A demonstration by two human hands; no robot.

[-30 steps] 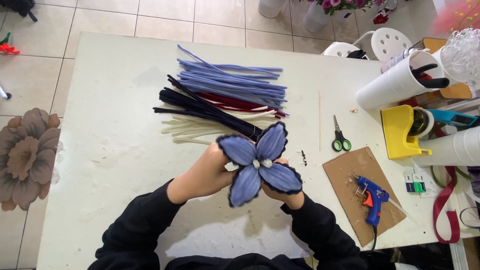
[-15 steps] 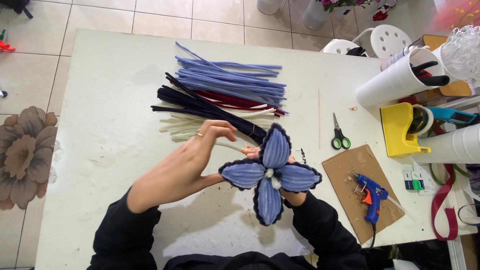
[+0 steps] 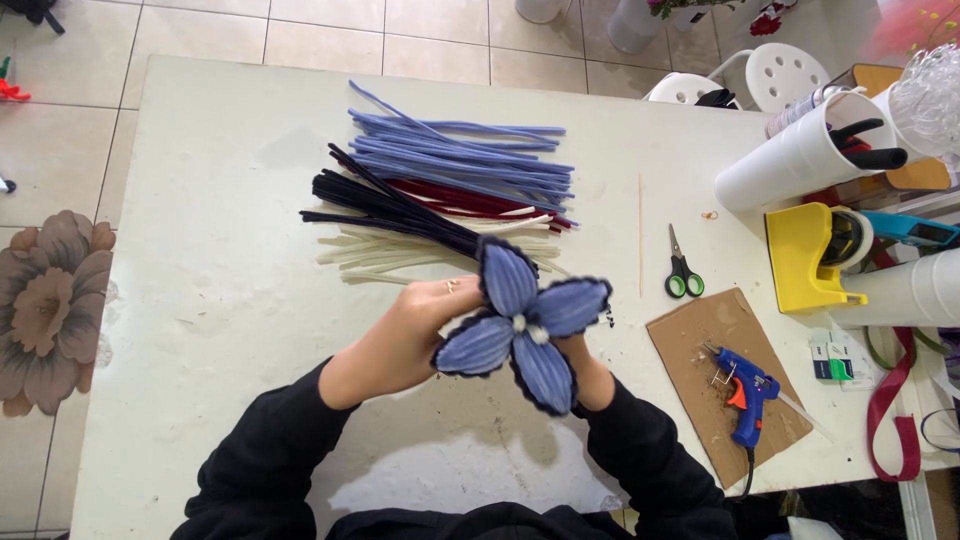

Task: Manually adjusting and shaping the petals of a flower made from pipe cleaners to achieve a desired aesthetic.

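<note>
Four blue petals on our pipe-cleaner flower (image 3: 522, 325) now, rotated a bit since a moment ago. Our left hand (image 3: 405, 335) has come back and pinches a petal; the right hand (image 3: 585, 365) grips it from underneath, above the table (image 3: 200, 280).

Single head view, looking steeply down onto white table (image 3: 200, 250) from above near edge. Table fills most of frame; tiled floor beyond far edge, left. Moderately close, arm's-reach range.
</note>
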